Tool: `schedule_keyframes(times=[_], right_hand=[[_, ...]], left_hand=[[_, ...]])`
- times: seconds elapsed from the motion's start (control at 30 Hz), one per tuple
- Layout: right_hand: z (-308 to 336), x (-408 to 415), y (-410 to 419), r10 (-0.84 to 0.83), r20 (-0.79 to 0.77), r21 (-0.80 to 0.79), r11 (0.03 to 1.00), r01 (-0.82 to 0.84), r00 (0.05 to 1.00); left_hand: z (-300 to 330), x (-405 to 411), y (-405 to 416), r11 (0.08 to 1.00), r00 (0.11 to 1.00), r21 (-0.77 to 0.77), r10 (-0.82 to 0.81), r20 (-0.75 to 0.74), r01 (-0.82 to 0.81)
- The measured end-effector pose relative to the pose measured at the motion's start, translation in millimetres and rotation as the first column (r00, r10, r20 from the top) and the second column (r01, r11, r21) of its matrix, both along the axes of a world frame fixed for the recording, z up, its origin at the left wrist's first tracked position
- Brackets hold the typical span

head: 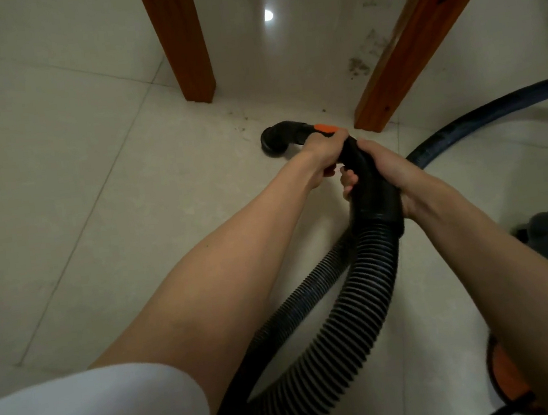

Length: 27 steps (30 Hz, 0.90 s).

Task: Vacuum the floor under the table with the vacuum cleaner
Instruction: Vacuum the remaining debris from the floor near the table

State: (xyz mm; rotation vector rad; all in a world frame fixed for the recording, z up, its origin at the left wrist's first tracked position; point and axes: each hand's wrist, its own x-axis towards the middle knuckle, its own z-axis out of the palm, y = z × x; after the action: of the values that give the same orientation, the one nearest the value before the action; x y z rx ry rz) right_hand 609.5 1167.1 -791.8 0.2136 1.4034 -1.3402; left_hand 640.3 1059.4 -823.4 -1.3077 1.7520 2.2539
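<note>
Both hands point(324, 152) point(389, 172) grip the hose handle point(365, 175); nozzle point(278, 139) just beyond.

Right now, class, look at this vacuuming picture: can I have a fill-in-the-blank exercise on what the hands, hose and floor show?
1. Both hands, left and right, grip the black ____ of the vacuum cleaner.
2. The nozzle rests on the tiled ____.
3. The slider by the left hand is coloured ____.
4. Dark dirt lies beside the right wooden table ____.

Missing words: hose; floor; orange; leg

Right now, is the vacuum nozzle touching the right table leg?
Apart. The head view shows bare tile between the nozzle and the right table leg.
</note>
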Motion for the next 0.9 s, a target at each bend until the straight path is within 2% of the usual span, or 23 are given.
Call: schedule_keyframes(times=[0.17,0.3,0.47,0.57,0.67,0.77,0.9], right_hand=[[-5,6,-8,-0.031,-0.13,0.029,0.999,0.035,0.991],[-4,8,-17,-0.048,-0.1,-0.003,0.999,0.048,0.994],[-4,13,-24,0.082,-0.041,0.001,0.997,-0.082,0.996],[-6,19,-36,0.099,-0.101,0.022,0.995,-0.097,0.99],[-8,25,-54,0.043,-0.167,0.02,0.999,-0.041,0.985],[-10,29,-69,-0.023,-0.141,0.004,1.0,0.023,0.99],[-7,24,-77,0.011,-0.046,-0.042,0.999,-0.013,0.999]], left_hand=[[8,2,1,0.999,1.0,0.031,0.008,-0.013,-0.008],[12,6,-4,0.999,0.999,0.039,0.036,-0.005,-0.036],[0,21,-20,0.993,0.993,0.003,0.117,-0.001,-0.117],[0,27,-30,0.991,0.991,-0.002,0.133,-0.014,-0.133],[7,28,-38,0.988,0.988,0.025,0.155,-0.022,-0.155],[13,28,-45,0.988,0.988,0.033,0.153,-0.009,-0.153],[11,29,-56,0.981,0.981,0.005,0.191,0.009,-0.191]])
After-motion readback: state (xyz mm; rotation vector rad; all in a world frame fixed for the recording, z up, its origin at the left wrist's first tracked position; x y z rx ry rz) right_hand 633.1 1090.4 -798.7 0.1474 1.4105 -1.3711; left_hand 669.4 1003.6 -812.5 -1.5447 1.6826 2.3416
